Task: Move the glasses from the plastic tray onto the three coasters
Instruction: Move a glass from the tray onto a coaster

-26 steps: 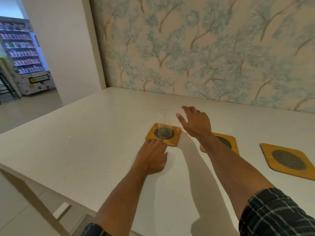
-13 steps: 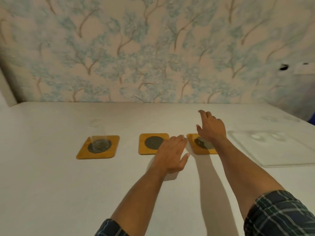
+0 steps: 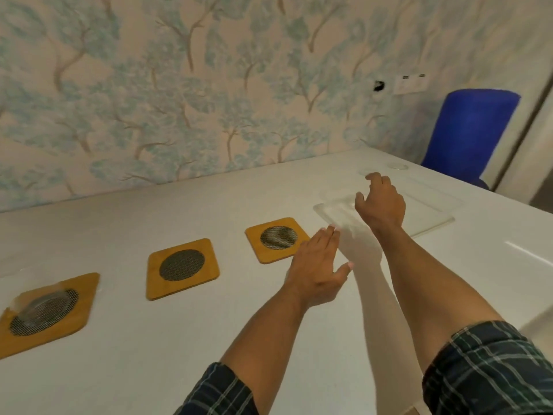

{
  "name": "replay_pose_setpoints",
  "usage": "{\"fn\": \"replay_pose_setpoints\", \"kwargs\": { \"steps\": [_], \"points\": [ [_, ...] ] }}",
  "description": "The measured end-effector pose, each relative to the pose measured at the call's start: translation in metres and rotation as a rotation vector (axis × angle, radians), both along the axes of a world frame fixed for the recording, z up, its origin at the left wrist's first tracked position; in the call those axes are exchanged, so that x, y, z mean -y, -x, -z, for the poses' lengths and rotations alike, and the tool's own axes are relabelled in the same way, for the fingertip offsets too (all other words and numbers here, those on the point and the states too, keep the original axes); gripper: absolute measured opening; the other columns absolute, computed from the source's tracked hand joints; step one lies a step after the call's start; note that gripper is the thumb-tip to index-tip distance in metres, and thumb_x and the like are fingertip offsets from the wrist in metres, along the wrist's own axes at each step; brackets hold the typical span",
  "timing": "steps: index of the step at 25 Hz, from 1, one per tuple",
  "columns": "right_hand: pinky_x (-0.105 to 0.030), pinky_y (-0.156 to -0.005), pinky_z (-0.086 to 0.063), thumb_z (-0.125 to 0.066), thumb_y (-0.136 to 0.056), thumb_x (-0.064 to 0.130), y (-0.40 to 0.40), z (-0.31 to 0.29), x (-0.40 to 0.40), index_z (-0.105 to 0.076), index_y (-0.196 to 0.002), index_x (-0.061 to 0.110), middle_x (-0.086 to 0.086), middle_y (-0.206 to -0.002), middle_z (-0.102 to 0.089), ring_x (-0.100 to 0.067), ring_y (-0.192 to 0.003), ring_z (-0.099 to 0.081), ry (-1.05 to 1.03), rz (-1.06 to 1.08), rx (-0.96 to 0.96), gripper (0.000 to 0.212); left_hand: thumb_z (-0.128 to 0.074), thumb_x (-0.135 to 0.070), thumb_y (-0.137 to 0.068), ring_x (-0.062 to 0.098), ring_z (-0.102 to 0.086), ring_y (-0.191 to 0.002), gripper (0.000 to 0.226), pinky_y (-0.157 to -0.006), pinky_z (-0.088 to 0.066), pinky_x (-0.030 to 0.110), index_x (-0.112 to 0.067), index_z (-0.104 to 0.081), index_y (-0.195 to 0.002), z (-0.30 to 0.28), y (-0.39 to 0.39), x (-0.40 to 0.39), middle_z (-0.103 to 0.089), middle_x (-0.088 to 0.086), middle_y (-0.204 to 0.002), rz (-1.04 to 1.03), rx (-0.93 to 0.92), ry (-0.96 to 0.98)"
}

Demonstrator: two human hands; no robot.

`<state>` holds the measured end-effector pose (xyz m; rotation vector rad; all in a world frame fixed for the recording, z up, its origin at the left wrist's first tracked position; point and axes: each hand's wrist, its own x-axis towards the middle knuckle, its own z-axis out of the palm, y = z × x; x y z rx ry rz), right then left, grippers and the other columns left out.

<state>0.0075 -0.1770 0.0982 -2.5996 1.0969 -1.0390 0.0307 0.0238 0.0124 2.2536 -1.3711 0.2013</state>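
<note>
Right hand reached over the tray; one glass sat on a coaster.

The clear flat plastic tray [image 3: 431, 215] held glasses (rims faint, blurred). The right hand [image 3: 381, 202] hovered above it, fingers loosely curled, grasping nothing; the left hand [image 3: 317, 272] hung flat, fingers extended. A clear glass tumbler [image 3: 39, 301] stood on the leftmost square bamboo coaster [image 3: 76, 320].

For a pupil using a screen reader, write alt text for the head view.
A person's right hand reaches over a clear tray on a white table; the left hand hovers open. Three coasters sit in a row, the leftmost bearing a glass.
</note>
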Motion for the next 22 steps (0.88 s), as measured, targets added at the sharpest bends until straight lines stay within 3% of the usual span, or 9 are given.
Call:
{"fn": "replay_pose_setpoints", "kwargs": {
  "steps": [5,10,16,19,22],
  "points": [
    [-0.041,-0.081,-0.054,-0.068,-0.090,0.033,0.007,-0.010,0.046,-0.050,-0.135,0.020,-0.008,-0.131,-0.058,-0.029,-0.106,-0.063,-0.109,0.092,0.056,0.050,-0.029,-0.068,-0.099,0.015,0.003,-0.158,0.087,-0.124,-0.002,0.038,-0.018,-0.003,-0.165,0.015,0.001,0.045,0.002,-0.002,-0.173,0.036,-0.118,-0.099],
    [-0.044,-0.085,-0.050,-0.066,-0.087,0.050,-0.016,-0.019,0.075,-0.045,-0.139,0.017,-0.011,-0.135,-0.051,-0.033,-0.117,-0.057,-0.101,0.056,-0.007,0.064,-0.021,-0.071,-0.097,0.019,0.000,-0.158,0.090,-0.125,-0.002,0.040,-0.013,-0.010,-0.164,0.023,-0.009,0.056,-0.004,0.004,-0.173,0.034,-0.025,-0.266],
    [-0.051,-0.100,-0.042,-0.057,-0.087,0.068,-0.067,-0.014,0.076,-0.023,-0.157,0.021,-0.017,-0.154,-0.034,-0.040,-0.135,-0.040,-0.122,0.000,-0.312,0.090,-0.018,-0.073,-0.098,0.025,-0.009,-0.158,0.089,-0.127,-0.008,0.045,-0.013,-0.014,-0.164,0.024,-0.010,0.058,-0.013,0.006,-0.172,0.020,0.028,-0.282],
    [-0.053,-0.107,-0.036,-0.053,-0.095,0.060,-0.078,-0.006,0.080,-0.019,-0.159,0.018,-0.018,-0.163,-0.020,-0.043,-0.140,-0.033,-0.118,0.010,-0.436,0.083,-0.017,-0.075,-0.098,0.025,-0.007,-0.158,0.090,-0.127,-0.006,0.045,-0.015,-0.011,-0.164,0.023,-0.011,0.057,-0.012,0.005,-0.172,0.032,0.024,-0.304],
    [-0.053,-0.103,-0.040,-0.055,-0.099,0.047,-0.080,-0.004,0.085,-0.026,-0.155,0.014,-0.019,-0.159,-0.021,-0.043,-0.135,-0.036,-0.081,0.012,-0.428,0.071,-0.015,-0.075,-0.098,0.025,-0.004,-0.159,0.090,-0.127,-0.004,0.045,-0.015,-0.007,-0.164,0.022,-0.011,0.056,-0.008,0.005,-0.173,0.028,0.016,-0.334]
  ]
}}
